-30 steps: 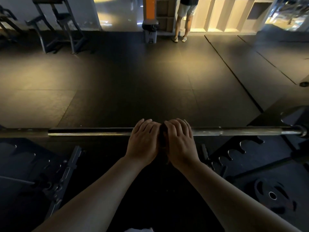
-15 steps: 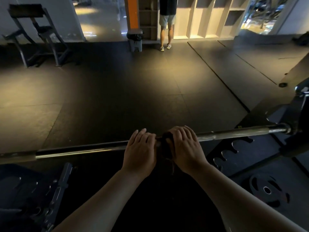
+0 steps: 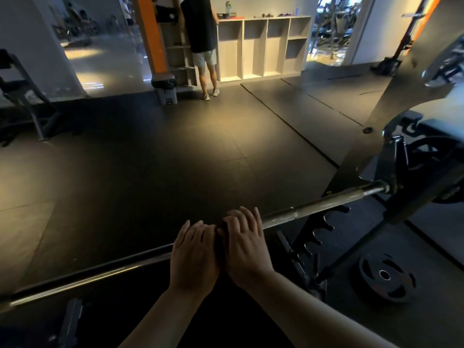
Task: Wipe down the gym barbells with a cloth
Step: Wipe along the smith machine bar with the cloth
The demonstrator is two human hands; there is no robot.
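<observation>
Two bare hands, the left hand (image 3: 194, 257) and right hand (image 3: 244, 244), lie side by side over one steel barbell (image 3: 313, 208), fingers draped across the bar and a dark cloth (image 3: 221, 238) pinched between them; how tightly they clasp cannot be told. The bar slants across a dim gym, its right end seated in a black rack (image 3: 411, 172). One weight plate (image 3: 385, 276) lies on the floor. One person (image 3: 200, 33) stands at four-bay shelving (image 3: 263, 46).

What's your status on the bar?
Left hand and right hand side by side on barbell. Dark cloth pinched between them. Bar racked, nothing in the way.
</observation>
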